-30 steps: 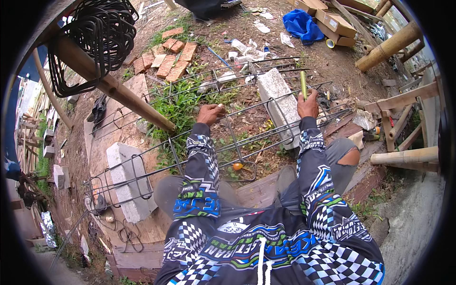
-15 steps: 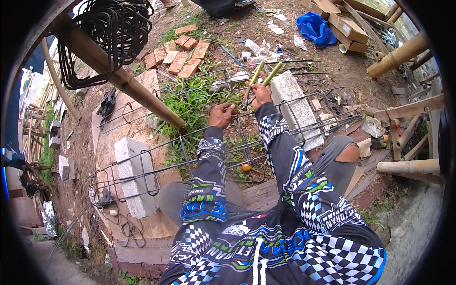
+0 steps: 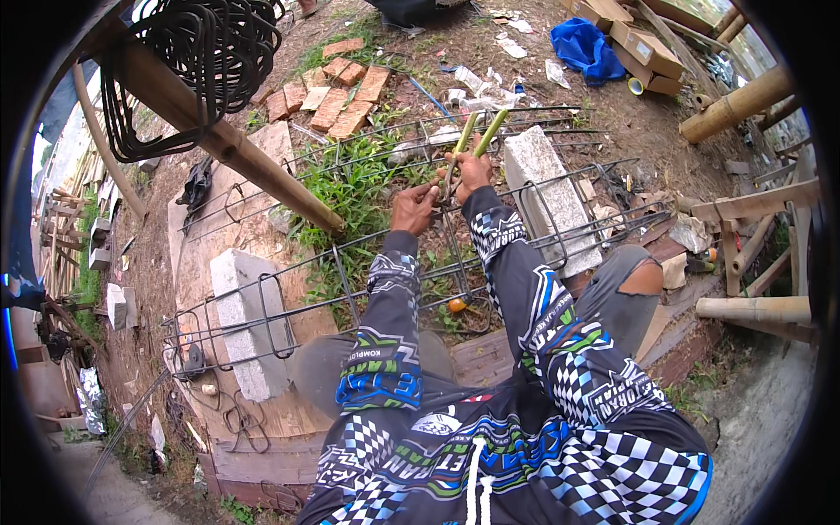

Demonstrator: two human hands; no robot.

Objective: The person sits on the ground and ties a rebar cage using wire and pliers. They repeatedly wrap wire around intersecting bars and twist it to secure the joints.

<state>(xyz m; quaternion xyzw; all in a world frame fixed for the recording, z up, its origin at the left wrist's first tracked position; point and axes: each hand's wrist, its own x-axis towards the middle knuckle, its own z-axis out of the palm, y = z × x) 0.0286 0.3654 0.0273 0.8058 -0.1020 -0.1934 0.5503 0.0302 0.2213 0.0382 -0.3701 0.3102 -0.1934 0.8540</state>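
Observation:
My right hand [image 3: 474,173] is wrapped round the green-handled end-cutting pincers [image 3: 493,133]; their handles point away from me and their jaws face back toward my left hand. Beside the jaws, my left hand [image 3: 411,212] is closed with thumb and fingers pinched together. Whatever is between those fingertips is too small to make out. Both hands are at the far long bars of a rebar cage [image 3: 346,289], by one of its square stirrups. The cage rests across two pale concrete blocks, the left block [image 3: 249,328] and the right block [image 3: 541,179].
A slanting bamboo pole [image 3: 236,157] comes down left of my hands, with bent stirrups [image 3: 188,79] hung on it. Beyond the cage lie broken bricks [image 3: 337,101], litter, a blue plastic bag [image 3: 586,51] and cardboard boxes [image 3: 646,48]. Bamboo framing [image 3: 752,308] stands at the right.
My left hand has moved slightly right, up against the pincers' jaws. The pincers have shifted a little left and toward me, with their handles closer together.

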